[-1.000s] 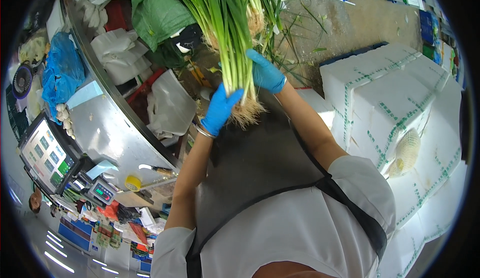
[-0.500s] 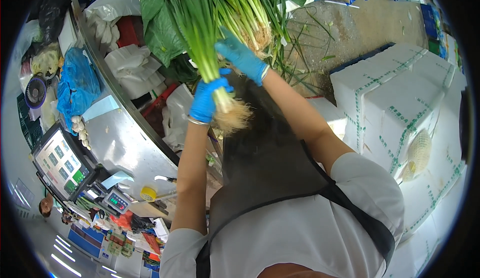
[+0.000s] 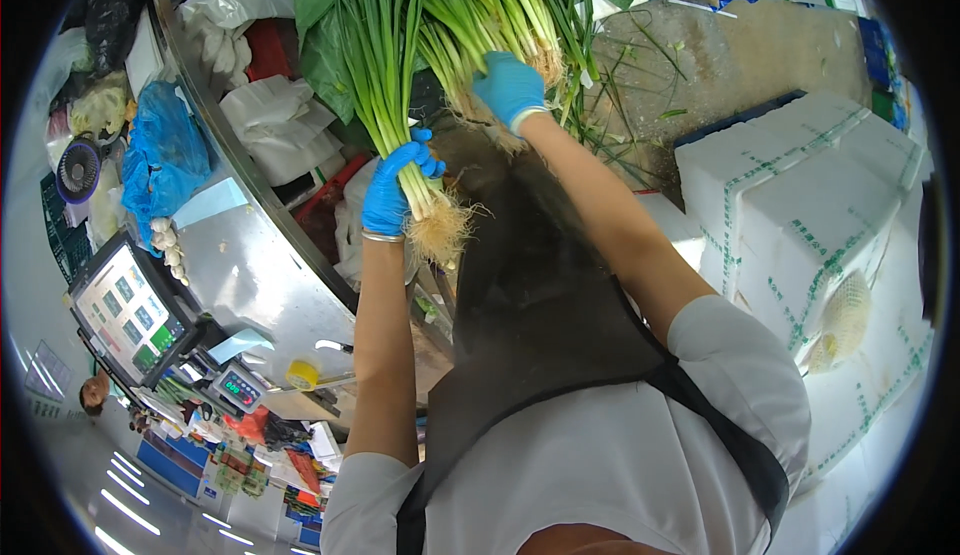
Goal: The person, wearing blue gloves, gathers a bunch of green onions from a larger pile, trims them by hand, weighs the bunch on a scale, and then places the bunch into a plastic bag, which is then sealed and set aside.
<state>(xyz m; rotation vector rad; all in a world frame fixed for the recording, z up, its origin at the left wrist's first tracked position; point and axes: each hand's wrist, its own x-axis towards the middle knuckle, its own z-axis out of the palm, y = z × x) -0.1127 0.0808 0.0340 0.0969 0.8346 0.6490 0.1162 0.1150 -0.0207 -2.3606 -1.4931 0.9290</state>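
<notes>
My left hand (image 3: 398,187), in a blue glove, is closed round the white lower stems of a bunch of green onions (image 3: 375,80). Its pale, stringy roots hang below the fist, and the long green leaves reach up past the top edge. More green onions (image 3: 520,15) lie in a pile ahead, their roots toward me. My right hand (image 3: 512,88), also gloved in blue, is at the near end of this pile with its fingers curled in among the stems. The fingertips are partly hidden there.
At left a metal counter (image 3: 235,260) carries a touch screen (image 3: 128,310), a scale display (image 3: 240,387) and a blue plastic bag (image 3: 165,160). White foam boxes (image 3: 800,185) are stacked at right. Loose leaves (image 3: 640,80) litter the floor. A person (image 3: 95,393) shows far left.
My right hand has gone from spread fingers beside the held bunch to curled fingers at the pile, farther right. The held bunch has shifted slightly left with my left hand.
</notes>
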